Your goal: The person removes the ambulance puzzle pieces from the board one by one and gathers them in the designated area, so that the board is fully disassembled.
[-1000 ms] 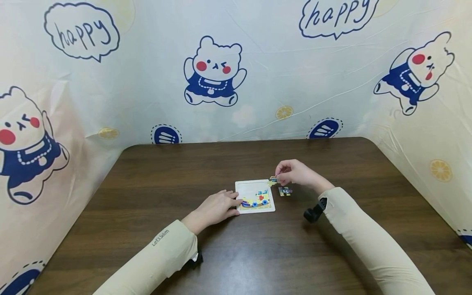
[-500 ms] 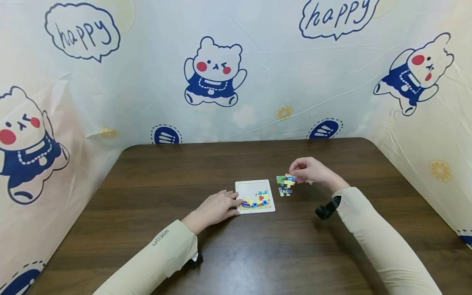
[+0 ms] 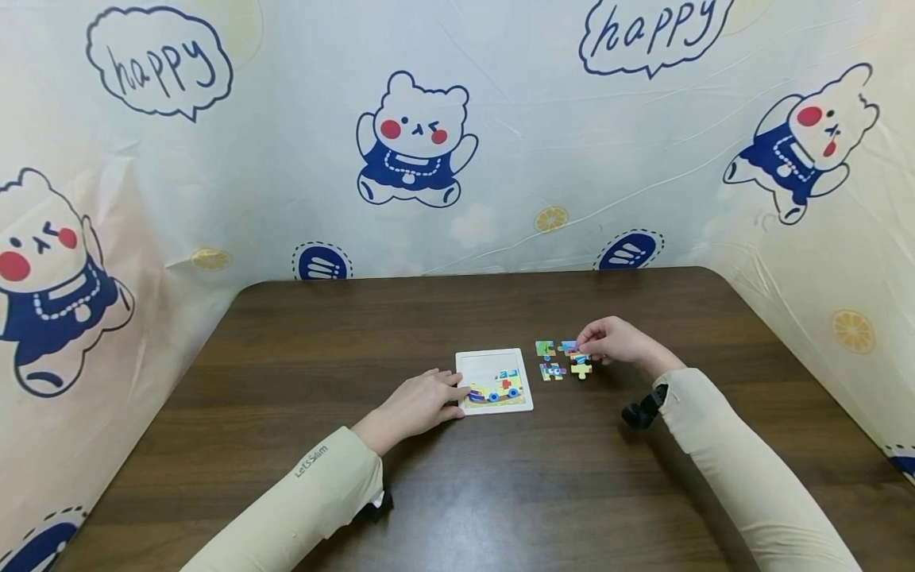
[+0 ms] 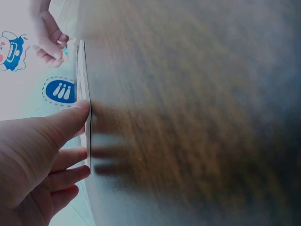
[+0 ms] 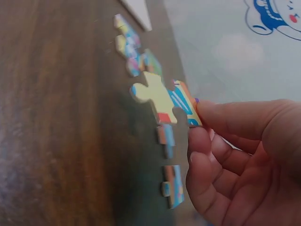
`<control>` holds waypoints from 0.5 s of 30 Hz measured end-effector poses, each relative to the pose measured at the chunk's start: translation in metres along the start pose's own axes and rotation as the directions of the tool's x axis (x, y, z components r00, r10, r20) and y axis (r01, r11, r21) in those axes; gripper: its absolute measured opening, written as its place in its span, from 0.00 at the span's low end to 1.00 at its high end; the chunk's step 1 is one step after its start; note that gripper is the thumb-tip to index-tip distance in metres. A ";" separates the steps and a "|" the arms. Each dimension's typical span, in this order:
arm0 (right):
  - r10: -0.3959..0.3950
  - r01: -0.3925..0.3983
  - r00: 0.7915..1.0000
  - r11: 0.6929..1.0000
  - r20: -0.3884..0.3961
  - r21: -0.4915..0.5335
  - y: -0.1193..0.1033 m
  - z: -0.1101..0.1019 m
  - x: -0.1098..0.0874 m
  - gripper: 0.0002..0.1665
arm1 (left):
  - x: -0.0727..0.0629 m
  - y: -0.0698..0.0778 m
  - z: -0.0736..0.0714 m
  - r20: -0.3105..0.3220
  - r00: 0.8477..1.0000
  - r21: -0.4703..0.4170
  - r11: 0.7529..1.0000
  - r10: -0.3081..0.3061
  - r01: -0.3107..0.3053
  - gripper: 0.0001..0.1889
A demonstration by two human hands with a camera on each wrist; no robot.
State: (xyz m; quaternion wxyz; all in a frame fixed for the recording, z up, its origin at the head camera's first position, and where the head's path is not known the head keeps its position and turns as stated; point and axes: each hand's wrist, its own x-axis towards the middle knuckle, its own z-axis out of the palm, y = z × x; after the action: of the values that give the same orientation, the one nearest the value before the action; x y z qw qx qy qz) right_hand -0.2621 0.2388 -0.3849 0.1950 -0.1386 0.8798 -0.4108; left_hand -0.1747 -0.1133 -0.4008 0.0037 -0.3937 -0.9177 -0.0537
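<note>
My right hand (image 3: 620,343) pinches a jigsaw puzzle piece (image 5: 162,96) between thumb and fingers. The piece is yellow, with a red patch and a blue, white and orange end, and it is held tilted above the table in the right wrist view. A white puzzle tray (image 3: 482,360) lies to the left, its lower part filled with pieces (image 3: 493,392) picturing a yellow vehicle with blue wheels. Along the tray's left edge rests my left hand (image 3: 415,403), fingers extended; the thumb (image 4: 77,110) touches the tray's side in the left wrist view.
Right of the tray lie several loose pieces: a green one (image 3: 545,348), a purple one (image 3: 553,372) and a blue one (image 3: 569,346). The brown wooden table (image 3: 457,485) ends at the back against a printed bear curtain (image 3: 500,143).
My right hand moved away from the tray's upper right corner with the yellow piece, out to the right, then slightly down towards the table. The left hand and tray stayed put.
</note>
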 end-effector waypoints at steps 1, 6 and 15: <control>0.005 -0.005 1.000 1.000 -0.002 -0.010 0.002 0.001 0.001 0.09 | 0.000 0.000 0.000 0.000 1.000 0.000 1.000 0.001 -0.001 0.19; 0.010 -0.011 1.000 0.998 -0.016 -0.063 0.005 0.007 0.004 0.07 | 0.000 -0.001 0.000 0.002 1.000 0.006 1.000 0.003 -0.003 0.19; 0.038 -0.041 0.999 0.990 -0.024 -0.137 0.006 0.011 0.008 0.05 | 0.001 -0.001 0.001 0.011 1.000 0.007 1.000 -0.014 0.014 0.20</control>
State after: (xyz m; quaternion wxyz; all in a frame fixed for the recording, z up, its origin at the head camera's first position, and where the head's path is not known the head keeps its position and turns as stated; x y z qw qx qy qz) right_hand -0.2646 0.2314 -0.3977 0.1836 -0.1298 0.9106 -0.3467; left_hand -0.1758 -0.1131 -0.4016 -0.0005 -0.3873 -0.9207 -0.0483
